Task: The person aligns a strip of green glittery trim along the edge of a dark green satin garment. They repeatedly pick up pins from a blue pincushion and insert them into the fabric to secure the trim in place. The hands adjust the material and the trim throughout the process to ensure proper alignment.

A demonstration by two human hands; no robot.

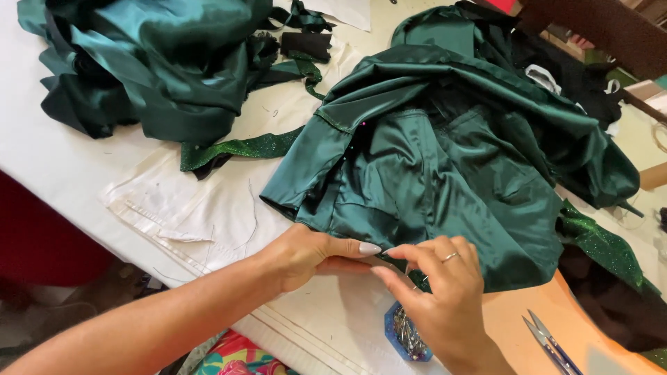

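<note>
Both hands' (389, 267) grip pinches green satin garment (445, 180) hem on cloth-covered white table (62, 160)

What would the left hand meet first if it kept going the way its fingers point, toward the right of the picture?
The left hand would most likely meet the right hand first: their fingertips nearly touch at the hem of the green satin garment. Whether a small gap remains between them is unclear.
</note>
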